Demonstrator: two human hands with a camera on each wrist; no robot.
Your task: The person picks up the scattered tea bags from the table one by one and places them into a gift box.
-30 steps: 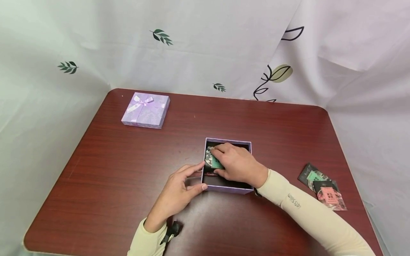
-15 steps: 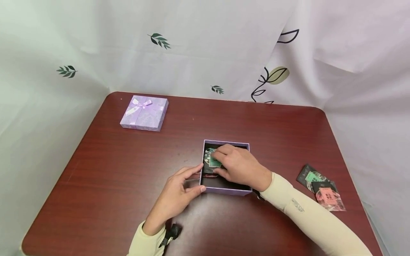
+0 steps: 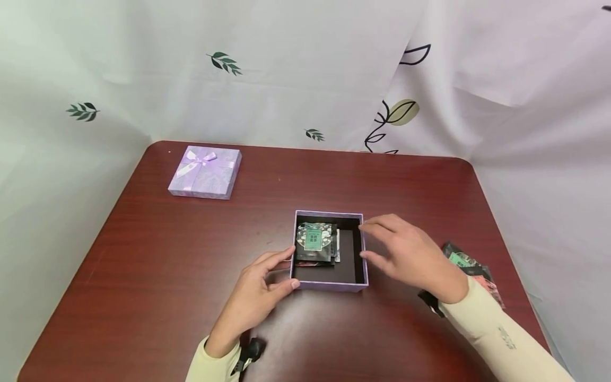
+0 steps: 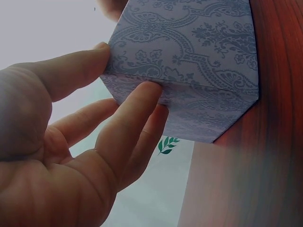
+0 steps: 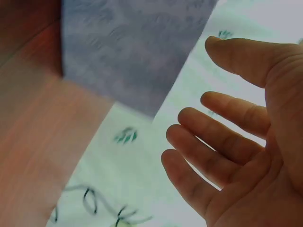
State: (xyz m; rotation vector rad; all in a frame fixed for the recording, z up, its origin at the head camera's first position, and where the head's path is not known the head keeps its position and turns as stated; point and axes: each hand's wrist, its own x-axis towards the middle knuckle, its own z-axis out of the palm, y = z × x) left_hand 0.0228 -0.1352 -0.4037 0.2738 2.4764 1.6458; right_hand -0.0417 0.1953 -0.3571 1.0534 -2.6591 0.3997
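Observation:
An open purple patterned box (image 3: 329,286) with a black inside stands mid-table. Several flat dark packets lie in its left part, the top packet (image 3: 312,241) bearing a green label. My left hand (image 3: 253,292) touches the box's left side, thumb by the near corner and fingers spread along the wall. In the left wrist view, fingertips (image 4: 150,90) rest against the patterned wall (image 4: 189,42). My right hand (image 3: 406,249) is just outside the box's right rim, with nothing in it. Its fingers are apart and loosely bent in the right wrist view, near the box wall (image 5: 128,47).
A purple lid (image 3: 206,172) with a ribbon bow lies at the back left of the brown table (image 3: 143,276). On the right are a green-labelled packet (image 3: 460,257) and a red-labelled packet (image 3: 487,286), partly behind my right wrist. A white curtain (image 3: 267,95) surrounds the table.
My right hand has let go of the packets and left the box, moving right to beside its right rim. The packets stay inside at the left. My left hand keeps touching the box.

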